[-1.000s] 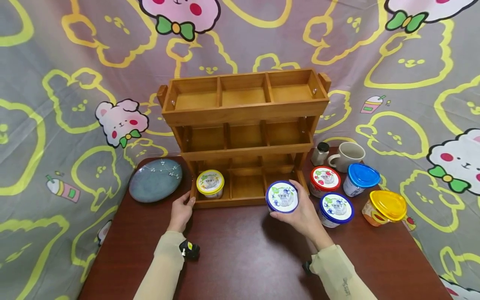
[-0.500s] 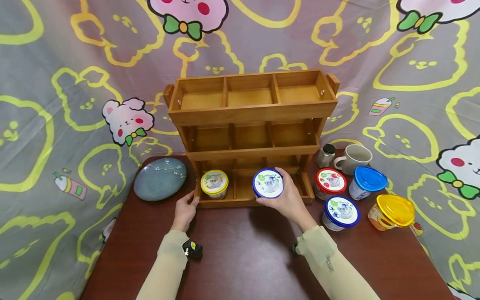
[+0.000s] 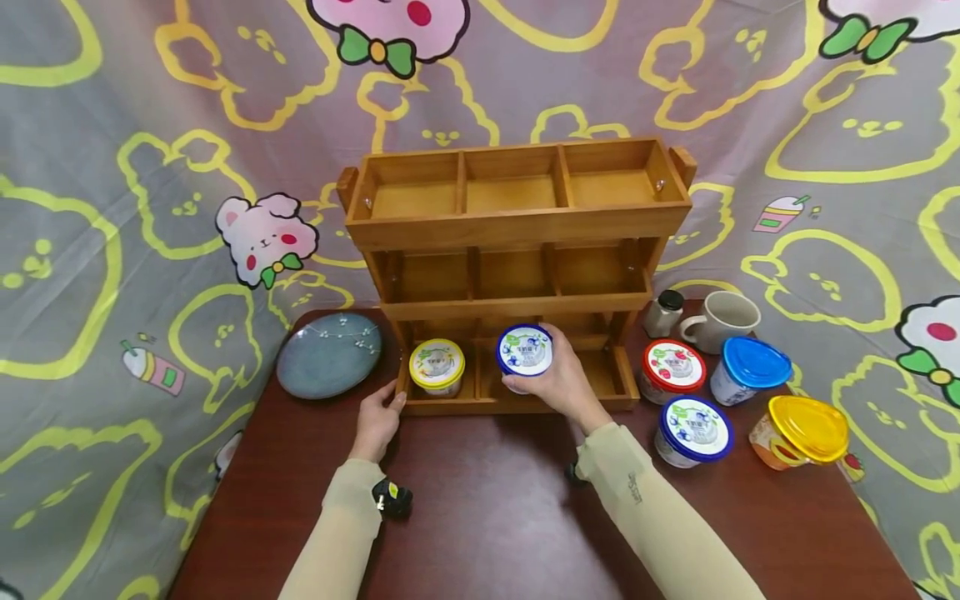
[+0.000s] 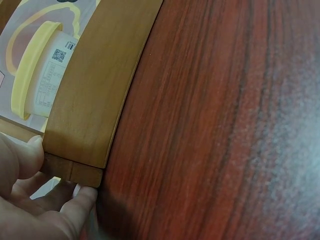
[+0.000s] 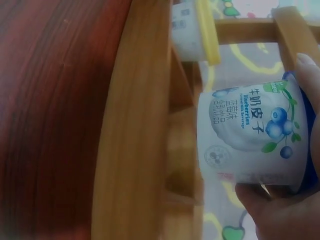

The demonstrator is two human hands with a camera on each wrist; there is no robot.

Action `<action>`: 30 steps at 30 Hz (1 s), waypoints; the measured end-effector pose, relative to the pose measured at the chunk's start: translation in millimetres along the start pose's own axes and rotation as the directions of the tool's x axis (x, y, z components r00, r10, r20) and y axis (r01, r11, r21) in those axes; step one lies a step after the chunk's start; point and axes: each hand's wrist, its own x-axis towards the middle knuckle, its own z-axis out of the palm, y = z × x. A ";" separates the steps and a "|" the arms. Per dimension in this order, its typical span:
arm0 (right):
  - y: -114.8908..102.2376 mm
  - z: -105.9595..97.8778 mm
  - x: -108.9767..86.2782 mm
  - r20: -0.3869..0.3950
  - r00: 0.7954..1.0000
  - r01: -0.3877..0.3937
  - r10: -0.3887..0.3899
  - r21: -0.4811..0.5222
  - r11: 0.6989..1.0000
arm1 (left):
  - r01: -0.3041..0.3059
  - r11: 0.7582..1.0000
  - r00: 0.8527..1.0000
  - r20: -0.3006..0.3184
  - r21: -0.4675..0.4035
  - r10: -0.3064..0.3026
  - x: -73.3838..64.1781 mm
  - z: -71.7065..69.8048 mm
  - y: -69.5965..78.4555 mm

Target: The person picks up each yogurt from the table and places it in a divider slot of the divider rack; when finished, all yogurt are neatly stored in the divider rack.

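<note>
A tub with a blue lid and blueberry print (image 3: 524, 351) is in my right hand (image 3: 561, 385), thumb and fingers around its rim. The right wrist view shows this tub (image 5: 252, 132) tilted, above the bottom tier's middle compartment. My left hand (image 3: 377, 423) grips the lower left corner of the wooden shelf (image 3: 517, 222). In the left wrist view, the thumb lies on one side of the shelf's edge board (image 4: 95, 90) and fingers on the other. A yellow-lidded tub (image 3: 437, 367) sits in the bottom left compartment, close to the left hand.
Right of the shelf stand a red-lidded tub (image 3: 673, 372), another blue-lidded tub (image 3: 694, 431), a cup with a blue cap (image 3: 750, 367), one with a yellow cap (image 3: 802, 432), a mug (image 3: 723, 322) and a black-capped jar (image 3: 663, 313). A blue-grey plate (image 3: 328, 356) lies at left.
My right hand has carried the blueberry tub left and slightly up, from before the bottom right compartment to the middle one. The left hand keeps its hold; the head view has shifted slightly.
</note>
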 end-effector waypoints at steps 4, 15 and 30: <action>7.0 6.6 7.3 -0.007 1.000 0.013 -0.013 -0.001 1.000 | 0.012 1.000 1.000 0.003 -0.005 -0.012 0.0 2.0 1.2; 26.1 28.7 17.6 0.016 1.000 0.000 0.001 -0.036 0.999 | 0.039 0.999 0.999 0.017 0.001 -0.039 -1.2 2.4 3.6; 44.0 46.3 20.9 0.034 0.999 -0.023 0.026 -0.067 0.997 | 0.041 0.999 0.999 0.004 -0.003 -0.041 0.3 1.4 0.2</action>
